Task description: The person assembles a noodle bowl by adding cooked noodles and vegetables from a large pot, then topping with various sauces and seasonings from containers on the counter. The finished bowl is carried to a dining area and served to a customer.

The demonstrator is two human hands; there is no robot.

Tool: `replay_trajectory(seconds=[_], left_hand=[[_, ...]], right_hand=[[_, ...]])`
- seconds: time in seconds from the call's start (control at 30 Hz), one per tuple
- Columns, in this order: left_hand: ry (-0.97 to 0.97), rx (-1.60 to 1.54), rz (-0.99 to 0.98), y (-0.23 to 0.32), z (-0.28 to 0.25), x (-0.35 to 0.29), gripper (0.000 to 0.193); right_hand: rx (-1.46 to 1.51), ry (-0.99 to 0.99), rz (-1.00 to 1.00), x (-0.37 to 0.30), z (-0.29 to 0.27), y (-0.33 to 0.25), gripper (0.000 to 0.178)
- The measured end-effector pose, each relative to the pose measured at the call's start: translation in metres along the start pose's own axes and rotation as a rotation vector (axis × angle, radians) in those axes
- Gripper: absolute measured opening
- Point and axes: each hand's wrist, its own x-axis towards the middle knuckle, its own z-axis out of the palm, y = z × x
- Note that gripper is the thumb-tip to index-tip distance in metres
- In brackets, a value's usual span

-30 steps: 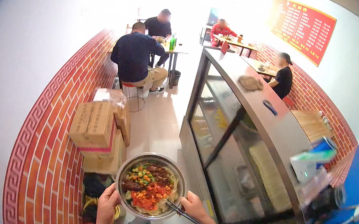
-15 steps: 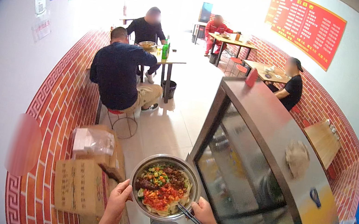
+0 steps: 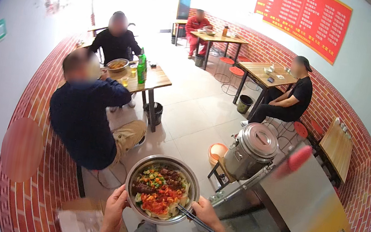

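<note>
A round metal bowl (image 3: 130, 175) is held level in front of my body, one hand at each side. In it lies food (image 3: 161, 194): wide pale noodles, dark chunks of meat, red tomato-like sauce and diced vegetables. My left hand (image 3: 116, 202) grips the left rim, with the thumb along the outside. My right hand (image 3: 203, 213) closes on the right rim. Dark chopsticks (image 3: 198, 220) rest across the rim beside that hand, their tips in the food. Fingers beneath the bowl are hidden.
Seated people occupy a table (image 3: 157, 78) ahead left and a wooden table (image 3: 256, 70) ahead right. A lidded steel pot (image 3: 250, 153) stands on a low stand beyond the steel counter (image 3: 308, 198) at my right. Cardboard boxes (image 3: 76, 205) sit low left, by the brick-patterned wall (image 3: 45, 186).
I have moved forward with the bowl. The tables and seated people appear nearer, the boxes and counter slide back, and the steel pot has come into view.
</note>
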Motion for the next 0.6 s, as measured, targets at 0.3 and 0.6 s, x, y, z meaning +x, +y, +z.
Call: replay_trajectory(seconds=[0.3, 0.6], left_hand=[[-0.263, 0.132, -0.166, 0.063, 0.095, 0.289, 0.04], [-0.462, 0.205, -0.22, 0.034, 0.251, 0.55, 0.04]], right_hand=[[0.006, 0.299, -0.166, 0.205, -0.08, -0.037, 0.016], [0.224, 0.501, -0.086, 0.367, -0.218, -0.127, 0.015]])
